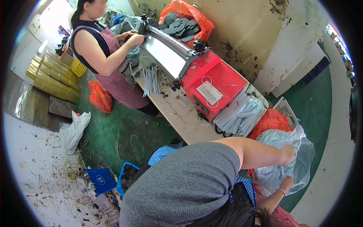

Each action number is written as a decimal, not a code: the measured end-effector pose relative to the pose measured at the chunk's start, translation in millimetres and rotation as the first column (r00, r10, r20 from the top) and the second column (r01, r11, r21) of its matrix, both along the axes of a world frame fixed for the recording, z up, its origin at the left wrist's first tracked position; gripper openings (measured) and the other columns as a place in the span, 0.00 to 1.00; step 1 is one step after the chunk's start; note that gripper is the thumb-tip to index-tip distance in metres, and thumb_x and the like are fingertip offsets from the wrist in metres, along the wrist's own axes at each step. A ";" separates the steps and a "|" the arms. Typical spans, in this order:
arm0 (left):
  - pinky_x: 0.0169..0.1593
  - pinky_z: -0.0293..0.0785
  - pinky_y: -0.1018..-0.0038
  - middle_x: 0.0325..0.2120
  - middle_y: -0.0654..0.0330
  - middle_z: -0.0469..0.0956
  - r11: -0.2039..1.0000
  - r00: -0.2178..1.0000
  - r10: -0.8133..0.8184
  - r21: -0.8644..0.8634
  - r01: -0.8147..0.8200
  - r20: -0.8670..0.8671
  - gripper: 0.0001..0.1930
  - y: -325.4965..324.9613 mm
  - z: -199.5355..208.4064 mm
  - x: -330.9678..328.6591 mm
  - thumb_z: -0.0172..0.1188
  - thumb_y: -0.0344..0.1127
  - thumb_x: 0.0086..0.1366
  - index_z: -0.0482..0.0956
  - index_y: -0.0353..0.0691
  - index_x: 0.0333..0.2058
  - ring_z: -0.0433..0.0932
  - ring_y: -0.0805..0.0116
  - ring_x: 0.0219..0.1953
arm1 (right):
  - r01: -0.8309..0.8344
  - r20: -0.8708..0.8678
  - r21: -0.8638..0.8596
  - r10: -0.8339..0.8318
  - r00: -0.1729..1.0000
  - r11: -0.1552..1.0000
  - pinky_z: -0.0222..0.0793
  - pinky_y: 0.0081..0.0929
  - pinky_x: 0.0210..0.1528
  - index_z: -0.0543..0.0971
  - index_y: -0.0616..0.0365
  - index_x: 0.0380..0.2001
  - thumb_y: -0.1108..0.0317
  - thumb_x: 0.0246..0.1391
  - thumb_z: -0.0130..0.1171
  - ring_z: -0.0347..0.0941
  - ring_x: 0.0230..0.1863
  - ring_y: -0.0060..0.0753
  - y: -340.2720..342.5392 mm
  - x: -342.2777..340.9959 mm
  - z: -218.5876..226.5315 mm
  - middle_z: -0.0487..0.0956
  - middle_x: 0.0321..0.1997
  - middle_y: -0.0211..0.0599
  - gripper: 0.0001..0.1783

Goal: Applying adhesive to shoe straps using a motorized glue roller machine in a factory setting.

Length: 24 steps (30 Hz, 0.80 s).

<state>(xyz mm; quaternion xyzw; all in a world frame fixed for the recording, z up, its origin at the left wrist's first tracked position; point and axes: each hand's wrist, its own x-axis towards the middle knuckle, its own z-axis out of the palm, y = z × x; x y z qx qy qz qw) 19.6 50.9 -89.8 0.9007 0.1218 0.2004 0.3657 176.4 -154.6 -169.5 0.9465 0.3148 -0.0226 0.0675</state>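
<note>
Bulging between the worker's two hands, a clear plastic bag (271,171) lies just past the near end of the workbench (196,130), its film spreading under and around the fingers. From where I stand, the bag rests close against a red plastic bag (270,122), with a pale crate (286,109) just behind that one. The bench's end carries a heap of whitish strips (241,114) that reaches right to the edge, beside a red machine (213,87), so room on that side is tight; on the bag's right side, green floor (320,125) runs up to the pale wall. Stretched across from the grey sleeve (181,181), the left hand (288,154) is closed on the bag's film near its upper part. Lower down, the right hand (286,184), a bracelet at its wrist, touches the bag with curled fingers; whether they pinch it I can't tell.
</note>
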 end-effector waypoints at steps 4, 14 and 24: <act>0.48 0.67 0.62 0.43 0.45 0.70 0.972 0.959 -0.232 0.081 0.221 0.165 0.17 4.7 26.7 -80.9 0.53 0.31 0.53 0.69 0.34 0.43 0.71 0.52 0.46 | 0.052 0.038 0.350 -0.070 0.997 0.935 0.67 0.36 0.45 0.76 0.64 0.40 0.72 0.50 0.49 0.73 0.43 0.48 0.0 -8.8 13.5 0.77 0.40 0.50 0.14; 0.41 0.69 0.64 0.34 0.52 0.73 0.415 0.428 0.901 -0.143 -0.898 -0.073 0.14 158.2 -53.0 -542.5 0.59 0.34 0.51 0.71 0.36 0.36 0.73 0.55 0.38 | 0.075 0.261 0.647 -0.313 0.913 0.759 0.65 0.31 0.48 0.73 0.62 0.44 0.62 0.53 0.55 0.72 0.44 0.39 14.5 -154.8 56.5 0.75 0.44 0.44 0.18; 0.58 0.55 0.60 0.56 0.42 0.51 0.028 -0.149 0.691 0.233 -0.972 -0.708 0.62 328.4 -138.1 -627.4 0.68 0.63 0.34 0.43 0.30 0.59 0.51 0.50 0.60 | 0.114 -0.039 0.842 -0.152 0.988 0.527 0.69 0.24 0.39 0.73 0.62 0.42 0.66 0.52 0.56 0.72 0.36 0.29 177.5 -435.2 66.3 0.75 0.38 0.39 0.15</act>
